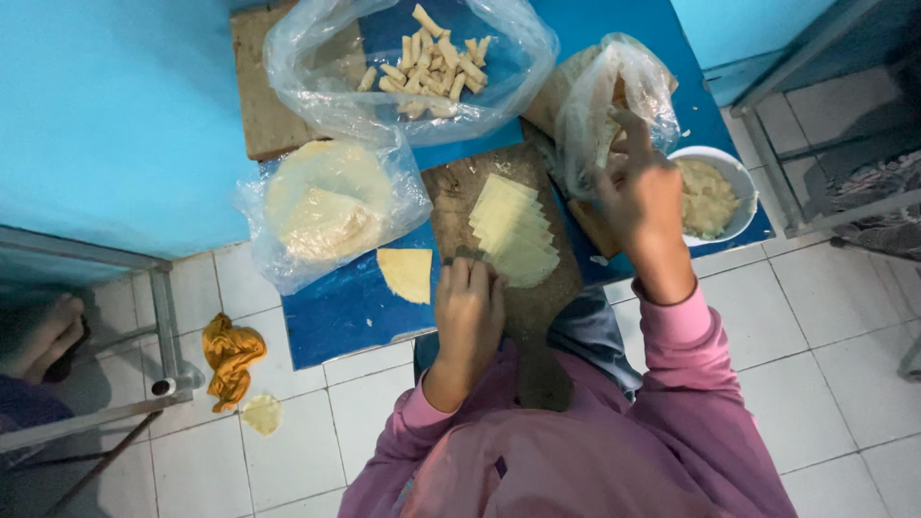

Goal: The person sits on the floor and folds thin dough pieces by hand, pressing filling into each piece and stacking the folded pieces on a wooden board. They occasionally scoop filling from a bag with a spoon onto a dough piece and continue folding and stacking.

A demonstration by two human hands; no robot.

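Our left hand (468,305) rests curled at the near edge of the stack of cut pastry sheets (513,230) on the board (451,197), while our right hand (641,187) pinches something small we cannot make out beside the bowl of filling (708,197). Beyond them, a bag of finished rolls (427,62) holds a fair pile. Many sheets remain, plus a bag of round wrappers (326,203) left of our left hand.

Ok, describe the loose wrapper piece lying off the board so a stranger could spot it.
Start at the blue table. Left of the wooden board lies a single pale yellow wrapper piece, near the left hand. Unlike the fanned stack, it lies alone, directly on the blue.
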